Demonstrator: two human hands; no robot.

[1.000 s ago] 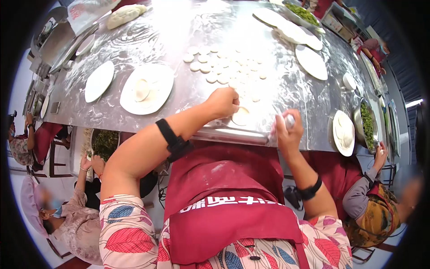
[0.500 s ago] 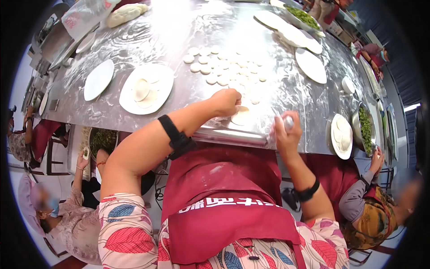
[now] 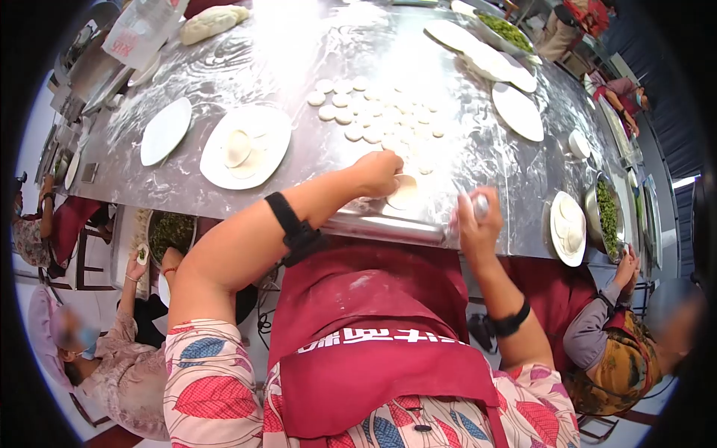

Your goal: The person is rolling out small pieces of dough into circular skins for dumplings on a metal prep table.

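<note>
white glare lay across a steel table
dark drapes hung beyond the table's right end; pale floor and a dark-framed stool showed below its left end.

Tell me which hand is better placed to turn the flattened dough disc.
Left hand, likely: it sits beside the dough disc, while the right hand is farther off, gripping what looks like a rolling pin.
</note>
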